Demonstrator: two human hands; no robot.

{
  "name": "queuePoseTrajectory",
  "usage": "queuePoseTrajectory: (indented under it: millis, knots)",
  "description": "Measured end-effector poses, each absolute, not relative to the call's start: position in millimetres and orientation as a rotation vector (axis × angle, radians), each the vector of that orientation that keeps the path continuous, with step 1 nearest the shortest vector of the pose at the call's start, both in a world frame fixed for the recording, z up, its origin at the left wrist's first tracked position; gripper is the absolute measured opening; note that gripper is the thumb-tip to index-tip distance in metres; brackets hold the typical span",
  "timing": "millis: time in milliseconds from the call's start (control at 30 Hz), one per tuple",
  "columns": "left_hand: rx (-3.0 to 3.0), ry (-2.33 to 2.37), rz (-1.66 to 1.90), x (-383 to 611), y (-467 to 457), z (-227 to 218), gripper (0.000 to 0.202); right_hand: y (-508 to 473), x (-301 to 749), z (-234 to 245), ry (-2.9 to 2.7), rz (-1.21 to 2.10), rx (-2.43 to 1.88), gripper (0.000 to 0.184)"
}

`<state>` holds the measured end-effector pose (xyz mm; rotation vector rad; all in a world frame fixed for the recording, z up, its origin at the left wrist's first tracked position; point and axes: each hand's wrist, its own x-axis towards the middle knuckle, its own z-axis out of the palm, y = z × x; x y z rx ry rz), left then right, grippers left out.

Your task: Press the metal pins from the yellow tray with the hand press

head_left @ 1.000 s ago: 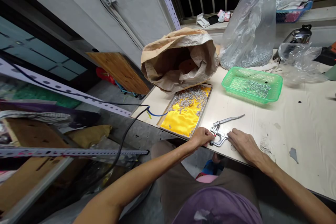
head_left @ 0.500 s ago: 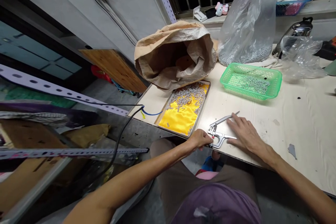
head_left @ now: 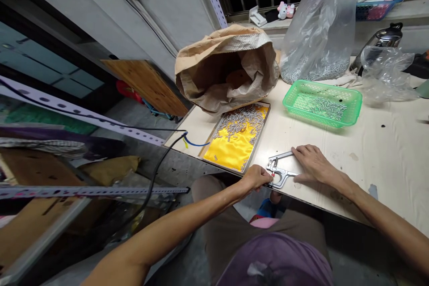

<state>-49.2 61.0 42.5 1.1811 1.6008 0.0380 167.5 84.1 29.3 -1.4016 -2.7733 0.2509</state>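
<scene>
Silver hand-press pliers (head_left: 284, 174) with a coil spring and a red part at the jaw lie at the table's front edge, their handles spread apart. My right hand (head_left: 313, 165) is round the handle ends, fingers on the upper handle and thumb by the lower one. At the jaw, my left hand (head_left: 256, 177) is closed in a pinch; what lies between its fingertips is too small to make out. Left of the pliers, a shallow tray (head_left: 252, 154) lined with yellow cloth (head_left: 228, 152) holds many small metal pieces (head_left: 239, 120).
A brown paper sack (head_left: 224, 71) gapes open behind the tray. Farther right stand a green plastic basket (head_left: 321, 118) with small metal pins and a clear plastic bag (head_left: 318, 31) of similar pieces. A dark cable (head_left: 157, 161) hangs off the table's left corner.
My right hand has closed in on the pliers' handles, its fingers now over the upper handle's end. My left hand stays at the jaw. The view has shifted slightly.
</scene>
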Motion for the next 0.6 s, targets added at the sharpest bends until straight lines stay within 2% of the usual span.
queuePoseTrajectory:
  millis: [200,367,500,600]
  knots:
    - [1.297,1.613,-0.046,-54.2,57.9,44.5,0.032,76.7,166.3,29.5,-2.731,0.331,-1.400,0.061]
    - [2.129,1.536,0.214,-46.8,54.2,37.3,0.018,68.7,164.5,25.4,-2.650,0.343,-1.371,0.048]
    - [2.523,1.136,0.207,-24.6,70.4,32.3,0.055,64.0,165.5,21.3,-2.630,0.328,-1.384,0.047]
    - [2.595,1.004,0.042,-14.7,84.6,36.2,0.071,59.5,171.8,19.4,-2.616,0.334,-1.383,0.058]
